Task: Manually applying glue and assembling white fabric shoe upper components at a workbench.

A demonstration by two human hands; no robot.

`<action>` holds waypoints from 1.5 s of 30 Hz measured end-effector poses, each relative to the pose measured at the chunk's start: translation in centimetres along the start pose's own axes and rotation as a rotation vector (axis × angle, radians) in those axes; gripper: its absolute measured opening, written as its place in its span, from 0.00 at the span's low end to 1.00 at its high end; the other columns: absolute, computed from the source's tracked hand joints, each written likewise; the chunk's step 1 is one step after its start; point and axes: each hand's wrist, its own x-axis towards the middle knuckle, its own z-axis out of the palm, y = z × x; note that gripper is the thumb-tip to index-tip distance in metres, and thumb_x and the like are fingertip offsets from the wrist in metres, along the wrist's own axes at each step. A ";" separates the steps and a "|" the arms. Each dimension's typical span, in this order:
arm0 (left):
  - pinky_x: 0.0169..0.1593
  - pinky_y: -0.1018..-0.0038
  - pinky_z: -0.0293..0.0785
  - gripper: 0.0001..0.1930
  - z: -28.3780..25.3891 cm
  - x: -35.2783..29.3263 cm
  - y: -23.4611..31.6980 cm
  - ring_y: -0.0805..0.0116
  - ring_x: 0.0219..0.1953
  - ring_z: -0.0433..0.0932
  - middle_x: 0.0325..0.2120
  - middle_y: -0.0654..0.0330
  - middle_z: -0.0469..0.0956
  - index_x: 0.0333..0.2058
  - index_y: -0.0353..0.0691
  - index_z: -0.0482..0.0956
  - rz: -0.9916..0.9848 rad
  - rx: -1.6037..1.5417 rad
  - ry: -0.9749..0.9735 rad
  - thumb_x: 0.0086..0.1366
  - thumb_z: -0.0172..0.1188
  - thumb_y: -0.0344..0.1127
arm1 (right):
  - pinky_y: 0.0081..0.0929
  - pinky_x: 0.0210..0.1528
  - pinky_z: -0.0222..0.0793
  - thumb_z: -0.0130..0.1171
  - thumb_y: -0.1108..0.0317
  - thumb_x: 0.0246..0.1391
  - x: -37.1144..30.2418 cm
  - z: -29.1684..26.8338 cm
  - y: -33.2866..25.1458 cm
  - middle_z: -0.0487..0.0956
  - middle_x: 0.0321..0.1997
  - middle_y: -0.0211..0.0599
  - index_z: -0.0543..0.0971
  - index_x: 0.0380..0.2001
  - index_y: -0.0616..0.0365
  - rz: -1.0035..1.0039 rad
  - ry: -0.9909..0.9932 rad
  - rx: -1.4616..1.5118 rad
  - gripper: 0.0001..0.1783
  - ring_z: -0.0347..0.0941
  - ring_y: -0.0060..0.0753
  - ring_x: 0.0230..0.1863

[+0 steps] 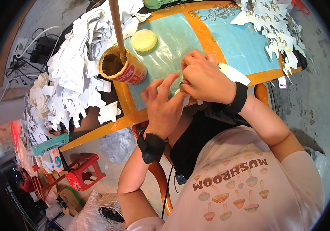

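Near the front edge of the table my two hands meet. My right hand is closed, pinching a small metal ring at its fingertips. My left hand is bent, with thumb and forefinger closing on a small white piece just below that ring. The fingers hide most of this piece. Left of my hands stands an open can of yellowish glue, its rim smeared, with a wooden stick upright in it. A larger white cut piece lies beyond my right wrist.
A round yellow lid lies behind the can. White cut pieces heap up on the left. Loose metal rings lie at the far side, and white pieces with rings at the far right. A red stool stands on the floor.
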 end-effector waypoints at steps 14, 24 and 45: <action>0.53 0.63 0.57 0.04 -0.1 0.2 -0.3 0.62 0.50 0.73 0.43 0.74 0.83 0.28 0.49 0.82 -0.002 0.006 -0.095 0.53 0.67 0.31 | 0.43 0.52 0.55 0.63 0.70 0.38 -2.6 1.6 0.1 0.71 0.45 0.36 0.74 0.20 0.58 0.022 0.239 0.132 0.07 0.63 0.43 0.55; 0.54 0.62 0.57 0.06 0.1 -0.2 -0.2 0.62 0.48 0.72 0.44 0.74 0.83 0.30 0.52 0.84 -0.033 0.000 -0.083 0.53 0.68 0.32 | 0.46 0.54 0.54 0.62 0.71 0.39 -3.2 1.9 -0.4 0.71 0.45 0.39 0.78 0.20 0.62 0.051 0.304 0.074 0.06 0.63 0.45 0.56; 0.53 0.61 0.57 0.10 -0.1 0.1 -0.2 0.62 0.49 0.72 0.44 0.74 0.83 0.34 0.55 0.85 -0.028 -0.006 -0.095 0.52 0.69 0.30 | 0.47 0.56 0.56 0.66 0.74 0.37 -2.9 0.6 -1.5 0.72 0.53 0.35 0.74 0.48 0.53 0.004 0.300 0.029 0.29 0.63 0.48 0.57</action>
